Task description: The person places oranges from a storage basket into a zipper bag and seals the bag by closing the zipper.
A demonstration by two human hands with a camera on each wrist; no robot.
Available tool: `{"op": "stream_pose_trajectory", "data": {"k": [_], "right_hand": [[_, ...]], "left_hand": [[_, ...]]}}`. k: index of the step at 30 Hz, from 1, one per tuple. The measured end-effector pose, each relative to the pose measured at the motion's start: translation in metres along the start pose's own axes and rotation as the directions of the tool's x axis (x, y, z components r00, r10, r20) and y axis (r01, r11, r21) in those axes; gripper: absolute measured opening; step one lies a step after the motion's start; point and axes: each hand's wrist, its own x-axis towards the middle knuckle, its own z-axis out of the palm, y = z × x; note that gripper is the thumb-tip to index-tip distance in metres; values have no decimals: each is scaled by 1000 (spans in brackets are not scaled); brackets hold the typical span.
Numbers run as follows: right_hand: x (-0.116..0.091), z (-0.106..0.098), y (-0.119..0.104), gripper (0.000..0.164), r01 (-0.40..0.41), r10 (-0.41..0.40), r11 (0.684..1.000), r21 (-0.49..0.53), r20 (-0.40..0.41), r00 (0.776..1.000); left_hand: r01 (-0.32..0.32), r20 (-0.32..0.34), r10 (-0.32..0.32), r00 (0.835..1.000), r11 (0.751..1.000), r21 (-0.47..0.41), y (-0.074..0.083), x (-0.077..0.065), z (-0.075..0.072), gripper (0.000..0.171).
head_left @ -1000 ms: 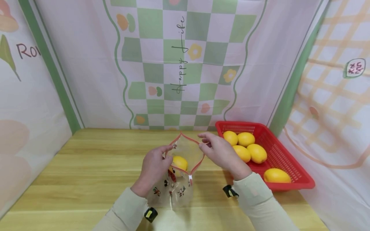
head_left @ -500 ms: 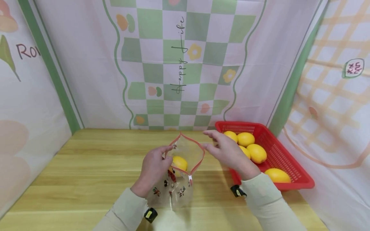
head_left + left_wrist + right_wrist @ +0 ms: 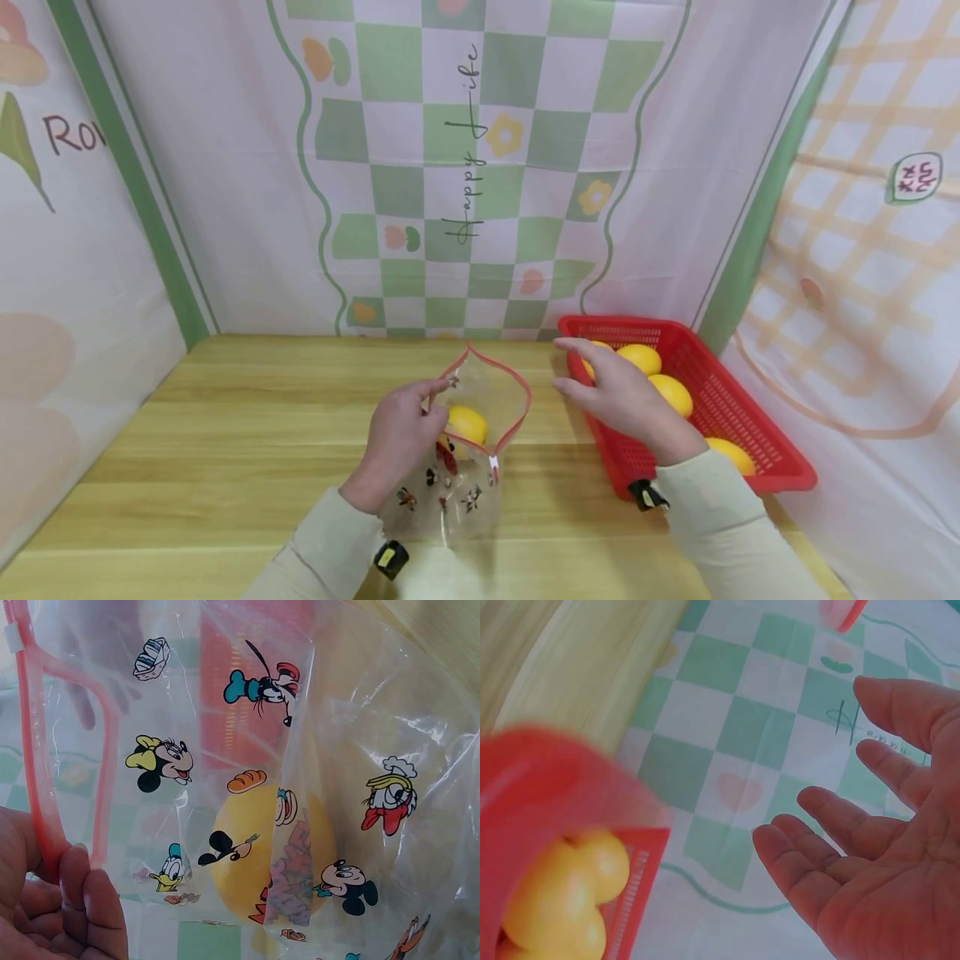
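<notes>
My left hand [image 3: 405,433] pinches the red-edged rim of a clear zip bag [image 3: 468,500] printed with cartoon characters. The mouth of the bag gapes wide, its white slider [image 3: 494,463] at the near corner. One lemon [image 3: 467,424] lies inside; in the left wrist view the lemon [image 3: 244,847] shows through the plastic. Over the left side of a red basket [image 3: 750,417] hovers my right hand [image 3: 626,396], fingers spread and holding nothing. It partly covers the lemons there, among them one lemon [image 3: 670,395] near its knuckles. The right wrist view shows the palm bare.
The basket stands at the right of the wooden table [image 3: 247,433], holding several lemons; one lemon [image 3: 731,456] sits apart at its near end. A patterned cloth [image 3: 495,183] hangs behind the table, with more cloth on both sides.
My right hand has left the bag's right rim and moved right, over the basket, its fingers spreading. My left hand and the bag stay in place.
</notes>
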Motion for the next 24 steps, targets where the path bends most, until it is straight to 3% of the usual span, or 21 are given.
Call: {"op": "stream_pose_trajectory", "data": {"k": [24], "right_hand": [[-14, -25, 66, 77, -91, 96, 993, -75, 67, 993]], "left_hand": [[28, 6, -28, 1000, 1000, 0, 1, 2, 4, 48]]}}
